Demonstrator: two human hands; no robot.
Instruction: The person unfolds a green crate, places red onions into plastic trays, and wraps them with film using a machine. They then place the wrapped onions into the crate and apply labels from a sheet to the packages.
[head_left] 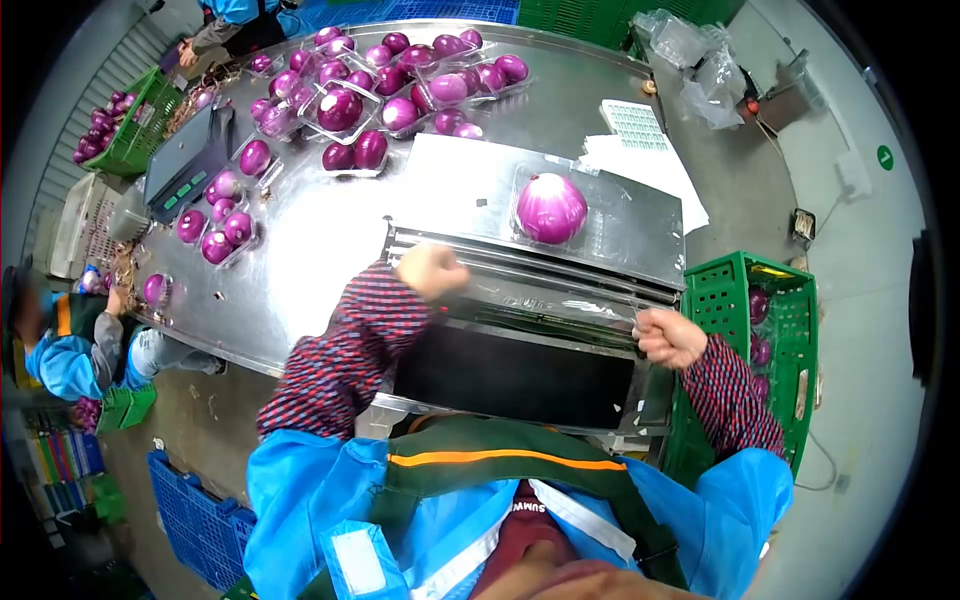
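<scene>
Film (560, 303) is pulled taut across the wrapping machine (520, 382), its long axis running from the left hand (432, 270) to the right hand (668, 336), sloping slightly toward the person at the right end. Both hands have their fingers curled tight on the film's edge. Beyond the film, away from the person and about midway between the two hands, sits one tray with a single red onion (550, 208); the left hand is the nearer. Farther off, the counter (330, 240) carries several dozen onions, loose and in trays, and one scale (185, 160). Two green crates (800, 300) show, and two co-workers at the left.
</scene>
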